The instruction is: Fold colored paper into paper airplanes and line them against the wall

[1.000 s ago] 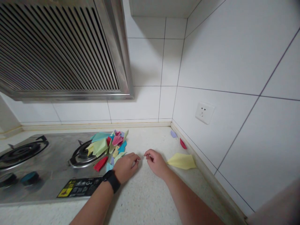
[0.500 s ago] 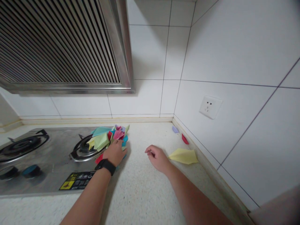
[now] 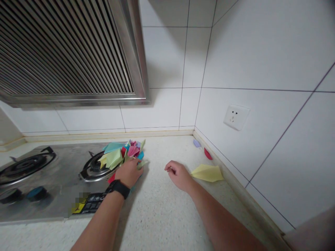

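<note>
My left hand (image 3: 129,172), with a black watch on the wrist, reaches into a pile of small coloured folded paper planes (image 3: 121,155) that lies over the right burner and the counter's edge. Its fingers pinch a pale green folded paper (image 3: 142,164) at the pile's near side. My right hand (image 3: 178,173) rests on the speckled counter (image 3: 162,205), fingers curled loosely, with nothing seen in them. A larger yellow paper plane (image 3: 207,173) lies just right of that hand, near the wall.
A steel gas stove (image 3: 47,181) with two burners and knobs fills the left. A range hood (image 3: 65,52) hangs overhead. Small purple (image 3: 196,143) and red (image 3: 208,153) folded papers lie along the right tiled wall, below a white socket (image 3: 236,116).
My left hand left the spot beside my right hand and went left into the paper pile, where it now pinches a pale green piece. The right hand stayed nearly still.
</note>
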Tool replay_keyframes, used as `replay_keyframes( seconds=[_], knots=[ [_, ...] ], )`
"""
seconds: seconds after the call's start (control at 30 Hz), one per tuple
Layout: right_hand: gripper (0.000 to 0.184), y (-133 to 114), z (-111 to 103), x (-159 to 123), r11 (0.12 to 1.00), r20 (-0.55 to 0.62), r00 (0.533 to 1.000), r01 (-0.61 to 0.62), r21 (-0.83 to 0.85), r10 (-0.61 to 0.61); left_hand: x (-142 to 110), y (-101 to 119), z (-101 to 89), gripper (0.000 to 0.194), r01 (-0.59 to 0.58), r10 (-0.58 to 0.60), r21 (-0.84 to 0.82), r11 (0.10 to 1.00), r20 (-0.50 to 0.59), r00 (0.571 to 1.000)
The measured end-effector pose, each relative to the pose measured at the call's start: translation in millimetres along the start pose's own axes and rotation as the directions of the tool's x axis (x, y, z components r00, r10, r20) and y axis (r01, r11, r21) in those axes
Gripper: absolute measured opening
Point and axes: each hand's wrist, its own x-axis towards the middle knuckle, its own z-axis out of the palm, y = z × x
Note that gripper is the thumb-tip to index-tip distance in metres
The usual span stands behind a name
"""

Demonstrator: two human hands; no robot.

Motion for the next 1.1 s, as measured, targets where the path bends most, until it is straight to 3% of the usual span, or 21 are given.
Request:
replay_keyframes(
  seconds=[0.17,0.33,0.7,0.87,1.1],
  knots=[
    [0.031,-2.6,-5.6,0.9,0.999,-0.025,0.999,-0.030,-0.033,0.029,-11.7,46.0,18.9,0.025,-0.118,0.118,-0.191,0.974,-0.014,0.993],
    [0.031,-9.0,-21.5,0.2,0.993,-0.027,0.998,0.049,-0.110,-0.052,-21.9,72.6,42.1,0.027,-0.102,0.110,-0.403,0.910,-0.004,0.994],
    [0.014,4.9,-32.7,0.2,0.991,-0.031,0.999,0.004,-0.134,-0.008,-22.7,70.5,48.7,0.033,0.006,0.106,-0.663,0.749,0.129,0.986],
    [0.011,5.1,-35.6,-0.2,0.996,-0.098,0.995,-0.021,-0.090,0.012,-21.8,68.2,51.8,0.028,-0.027,0.129,-0.697,0.716,0.095,0.987],
    [0.010,6.6,-37.1,-3.8,0.997,-0.060,0.998,-0.029,-0.072,0.024,-16.4,59.8,54.7,0.018,-0.002,0.058,-0.691,0.723,0.058,0.997]
  ],
)
